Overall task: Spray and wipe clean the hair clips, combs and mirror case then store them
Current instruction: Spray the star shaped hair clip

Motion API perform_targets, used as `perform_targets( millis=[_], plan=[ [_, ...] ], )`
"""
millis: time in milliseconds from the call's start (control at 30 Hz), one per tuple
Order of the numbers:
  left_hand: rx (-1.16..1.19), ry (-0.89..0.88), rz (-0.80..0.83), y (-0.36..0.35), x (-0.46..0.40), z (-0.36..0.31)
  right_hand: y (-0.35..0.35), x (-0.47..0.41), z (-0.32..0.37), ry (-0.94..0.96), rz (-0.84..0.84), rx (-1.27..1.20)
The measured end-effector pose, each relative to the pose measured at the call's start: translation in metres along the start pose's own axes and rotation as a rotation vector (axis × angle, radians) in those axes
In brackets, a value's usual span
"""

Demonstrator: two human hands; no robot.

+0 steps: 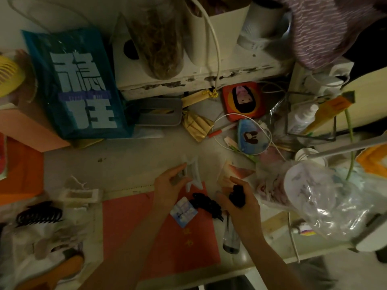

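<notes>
- Far left of counter [129, 164]: black claw clip [39, 214] lies on a pale cloth or bag, well apart from both hands. Not being handled.
- Left hand [169, 185]: grip part closed, fingertips pinching a translucent white hair clip [193, 176], held up over the far edge of the red mat [129, 222]. Clip blurred; its exact shape is unclear.
- On the mat between the hands: small square mirror case [183, 212] with a pale blue pattern, touching a black hair clip [207, 205] just to its right.
- Right hand [240, 208]: grip wrapped round a clear spray bottle [231, 239], black nozzle head [237, 195] uppermost, a finger near the trigger. Nozzle appears turned toward the white clip.
- Judgement: spray step in hand, on the white clip; the other items await their turn.
- Next move calls for: press the trigger with the nozzle aimed at the clip, then find a wiping cloth. Which item serves as one, I cannot tell.
</notes>
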State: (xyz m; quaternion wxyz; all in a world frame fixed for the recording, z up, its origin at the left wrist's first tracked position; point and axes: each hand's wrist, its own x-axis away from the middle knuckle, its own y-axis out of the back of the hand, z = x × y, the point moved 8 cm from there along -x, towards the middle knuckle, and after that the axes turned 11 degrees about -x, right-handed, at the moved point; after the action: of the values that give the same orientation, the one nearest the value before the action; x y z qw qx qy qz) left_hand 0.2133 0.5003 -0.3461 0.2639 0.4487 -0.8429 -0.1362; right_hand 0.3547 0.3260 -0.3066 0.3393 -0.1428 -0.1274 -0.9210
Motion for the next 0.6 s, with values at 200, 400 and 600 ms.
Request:
perform_targets(
  millis=[200,400,600],
  plan=[
    [-0.009,0.000,-0.023,0.002,-0.004,0.003,0.000,0.000,0.000,0.004,0.006,-0.007],
    [0.010,-0.007,-0.048,0.017,0.003,-0.006,0.001,-0.001,0.003,0.003,0.005,-0.019],
    [0.203,0.011,-0.064,0.046,0.015,-0.040,-0.014,-0.006,0.031,0.033,0.097,-0.111]
  ],
)
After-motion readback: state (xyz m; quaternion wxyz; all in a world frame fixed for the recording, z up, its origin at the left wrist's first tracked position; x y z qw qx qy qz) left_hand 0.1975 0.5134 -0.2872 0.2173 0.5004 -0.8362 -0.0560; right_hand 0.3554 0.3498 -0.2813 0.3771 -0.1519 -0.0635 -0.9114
